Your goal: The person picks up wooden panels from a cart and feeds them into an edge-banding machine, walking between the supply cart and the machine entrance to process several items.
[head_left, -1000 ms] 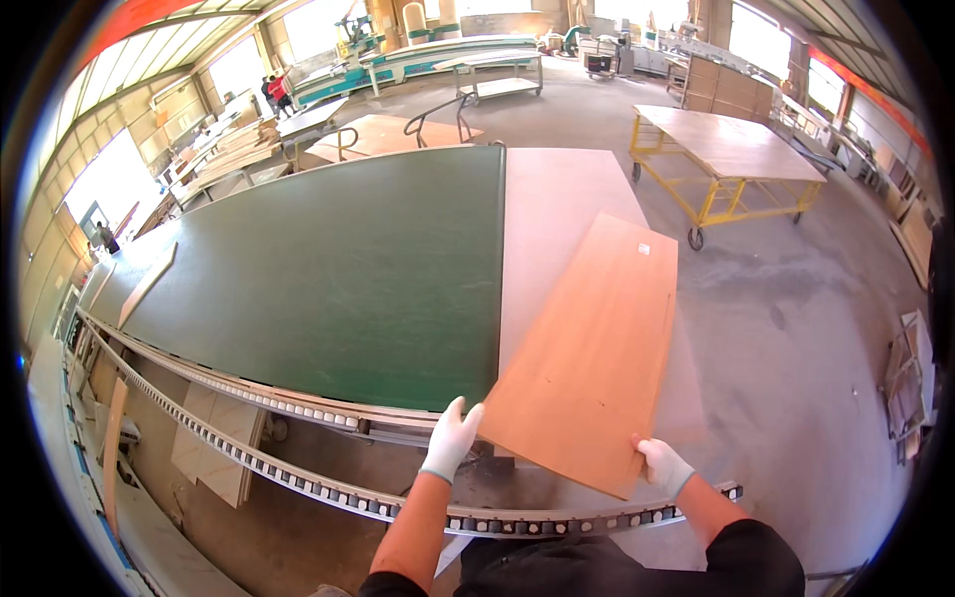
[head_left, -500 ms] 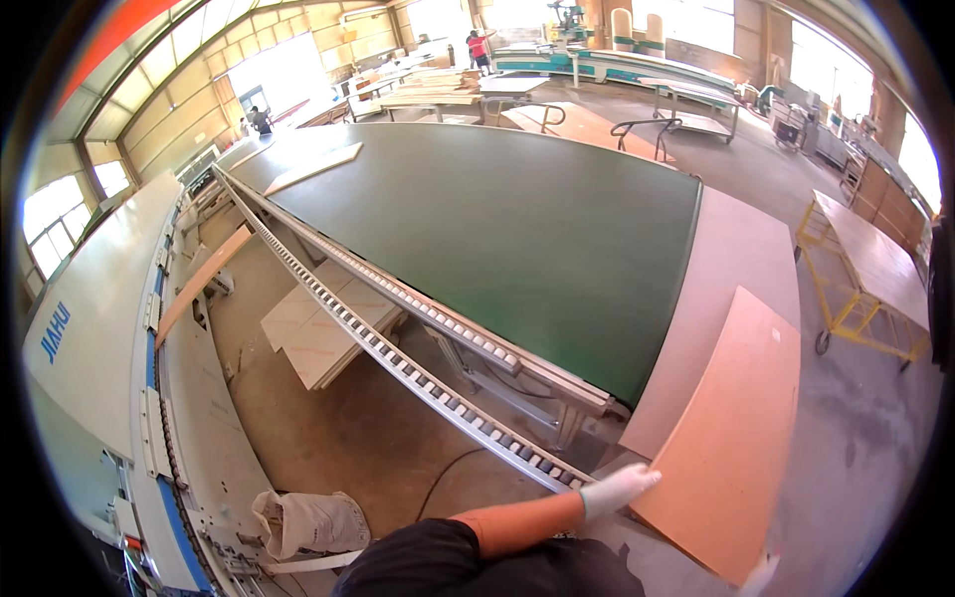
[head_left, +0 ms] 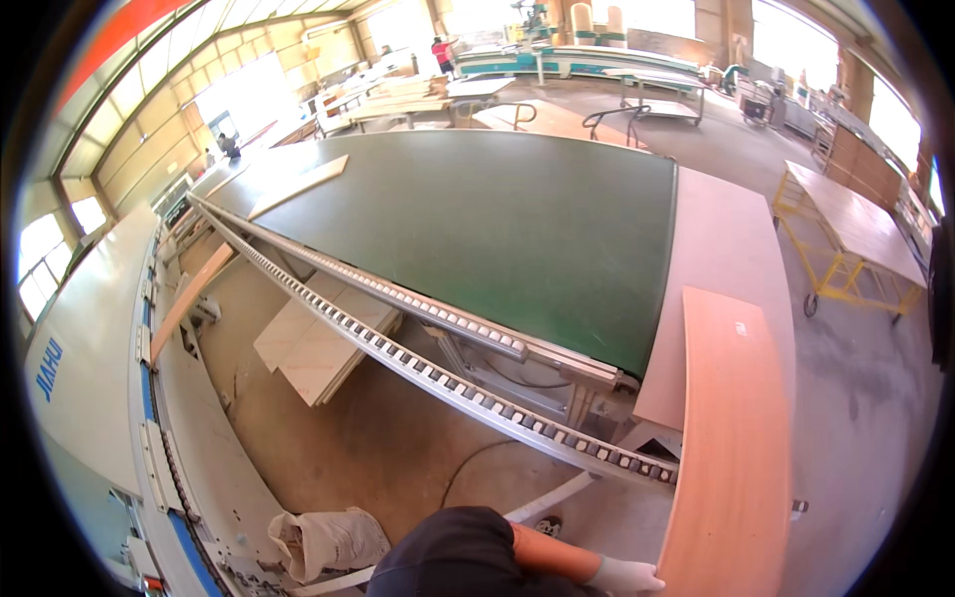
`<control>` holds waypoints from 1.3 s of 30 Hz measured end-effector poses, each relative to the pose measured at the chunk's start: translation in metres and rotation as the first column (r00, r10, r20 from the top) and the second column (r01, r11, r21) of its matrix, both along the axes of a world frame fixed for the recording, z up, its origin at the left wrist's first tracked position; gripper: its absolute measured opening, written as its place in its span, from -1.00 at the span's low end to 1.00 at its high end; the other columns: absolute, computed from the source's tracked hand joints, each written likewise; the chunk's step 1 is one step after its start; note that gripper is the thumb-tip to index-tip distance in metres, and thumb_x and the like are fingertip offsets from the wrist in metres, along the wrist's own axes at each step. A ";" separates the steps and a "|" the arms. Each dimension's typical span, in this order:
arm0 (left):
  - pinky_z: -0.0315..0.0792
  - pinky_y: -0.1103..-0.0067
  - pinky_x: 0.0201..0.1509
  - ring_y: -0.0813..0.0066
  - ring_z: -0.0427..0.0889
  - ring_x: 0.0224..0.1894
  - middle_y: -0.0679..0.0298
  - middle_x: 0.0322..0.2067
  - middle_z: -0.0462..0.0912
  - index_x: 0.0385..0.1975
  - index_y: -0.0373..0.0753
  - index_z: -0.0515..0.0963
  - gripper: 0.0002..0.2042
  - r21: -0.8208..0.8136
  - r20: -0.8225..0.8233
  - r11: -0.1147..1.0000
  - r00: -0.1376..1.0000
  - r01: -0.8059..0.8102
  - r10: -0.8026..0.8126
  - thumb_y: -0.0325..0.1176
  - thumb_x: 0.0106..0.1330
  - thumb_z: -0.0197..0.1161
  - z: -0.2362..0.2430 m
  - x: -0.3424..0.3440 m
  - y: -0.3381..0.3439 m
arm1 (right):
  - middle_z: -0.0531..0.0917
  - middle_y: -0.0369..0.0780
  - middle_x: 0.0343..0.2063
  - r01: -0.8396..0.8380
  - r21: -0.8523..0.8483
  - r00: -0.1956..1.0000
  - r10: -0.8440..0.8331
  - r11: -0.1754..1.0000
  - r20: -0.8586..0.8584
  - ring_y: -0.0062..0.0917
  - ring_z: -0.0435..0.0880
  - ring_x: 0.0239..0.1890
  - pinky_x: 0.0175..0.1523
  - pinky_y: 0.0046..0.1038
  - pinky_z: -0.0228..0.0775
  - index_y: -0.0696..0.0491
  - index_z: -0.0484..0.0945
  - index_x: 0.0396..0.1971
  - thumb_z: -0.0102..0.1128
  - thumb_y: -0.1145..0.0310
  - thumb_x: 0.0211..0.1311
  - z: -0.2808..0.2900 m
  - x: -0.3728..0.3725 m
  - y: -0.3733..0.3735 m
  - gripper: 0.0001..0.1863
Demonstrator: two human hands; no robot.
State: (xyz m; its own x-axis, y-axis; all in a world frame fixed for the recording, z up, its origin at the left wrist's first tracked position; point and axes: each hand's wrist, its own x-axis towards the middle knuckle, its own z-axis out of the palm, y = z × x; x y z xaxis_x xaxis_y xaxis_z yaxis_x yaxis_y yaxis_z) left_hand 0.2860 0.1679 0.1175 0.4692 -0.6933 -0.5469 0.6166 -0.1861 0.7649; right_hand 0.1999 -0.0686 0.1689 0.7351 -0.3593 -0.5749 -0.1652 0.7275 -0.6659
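A long wood-grain panel (head_left: 733, 428) with a small white label stretches from the end of the table down past the lower edge of the picture. My left hand (head_left: 632, 575), in a white glove, is closed on the panel's left edge near the bottom. Its arm shows an orange-brown lower sleeve. The far part of the panel overlaps a pale pinkish board (head_left: 731, 234) at the table's right end. My right hand is not visible.
A green-topped conveyor table (head_left: 497, 229) fills the middle. A roller rail (head_left: 438, 376) slants along its near side. At left runs a long machine (head_left: 95, 348); a woven sack (head_left: 328, 542) stands near it. A yellow-framed cart (head_left: 846, 219) is at right. Another person (head_left: 443, 55) is far off.
The panel has swung to lie more nearly straight away from me. My left hand has moved down along with it, and my right hand has left the view.
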 end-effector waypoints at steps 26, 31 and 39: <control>0.45 0.24 0.17 0.11 0.55 0.10 -0.04 0.10 0.52 0.20 -0.44 0.32 -0.48 -0.211 -0.140 0.616 0.647 -0.759 0.750 -0.16 0.40 0.11 -0.064 0.361 0.048 | 0.56 -0.17 0.04 0.209 -0.571 0.978 -0.165 0.794 0.129 -0.45 0.54 0.04 0.15 -0.37 0.39 0.25 0.41 0.15 0.01 0.19 0.32 -0.005 -0.116 -0.025 -0.47; 0.36 0.25 0.27 0.11 0.51 0.16 0.05 0.16 0.50 0.21 -0.38 0.34 -0.56 -0.381 -0.219 0.564 0.664 -0.732 0.714 -0.20 0.47 0.01 -0.070 0.380 0.049 | 0.55 -0.21 0.05 0.264 -0.651 0.953 -0.298 0.711 0.061 -0.50 0.54 0.01 0.11 -0.43 0.41 0.26 0.41 0.17 0.02 0.14 0.33 -0.053 -0.144 -0.014 -0.43; 0.30 0.32 0.32 0.19 0.50 0.18 0.15 0.19 0.49 0.21 -0.30 0.35 -0.59 -0.253 -0.061 0.875 0.910 -0.413 0.411 -0.30 0.42 0.09 -0.001 0.377 0.077 | 0.51 -0.38 -0.49 0.435 -0.478 0.749 -0.601 0.763 -0.279 -0.73 0.40 -0.49 -0.48 -0.63 0.25 -0.01 0.49 -0.36 0.03 0.33 0.28 -0.099 -0.149 0.018 -0.91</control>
State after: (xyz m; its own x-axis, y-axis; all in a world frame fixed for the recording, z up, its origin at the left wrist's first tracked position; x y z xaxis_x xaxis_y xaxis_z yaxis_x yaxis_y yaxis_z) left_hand 0.6629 0.2449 0.1164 0.7404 -0.5534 -0.3814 0.5990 0.2859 0.7480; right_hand 0.0508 -0.0505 0.0702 0.1072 -0.8521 -0.5123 -0.1401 0.4972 -0.8563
